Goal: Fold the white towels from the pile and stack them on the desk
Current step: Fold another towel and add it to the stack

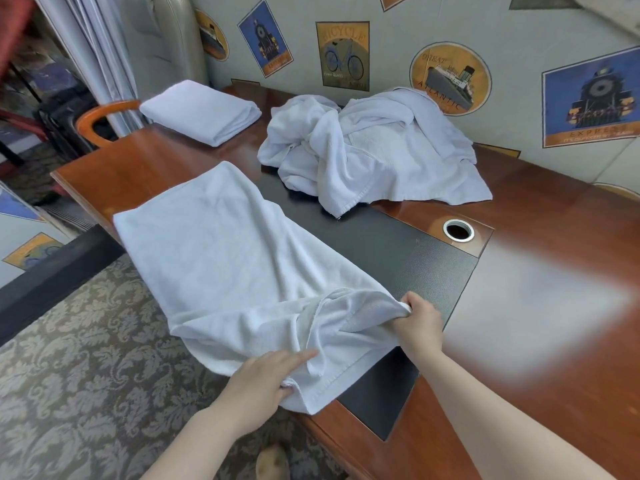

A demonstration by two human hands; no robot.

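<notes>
Towel in work: long white terry towel (221,251) spread on the brown wooden table (536,341), near end bunched.
Left hand (266,379): pinches its near hem.
Right hand (417,322): grips its gathered corner.
Pile: crumpled white towels (374,147) at the wall.
Stack: folded white towel (204,110) at the far end.

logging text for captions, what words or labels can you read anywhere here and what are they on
"BICYCLE": top of the bicycle poster on the wall; its small lower lines are too blurred.
"GREAT" and "ATLANTIC": round ship poster.
"EXPRESS": blue train poster at right, partly blurred; the line beneath is unreadable.
Smaller blue train poster: text too blurred.
White towels, desk: no text seen.
</notes>
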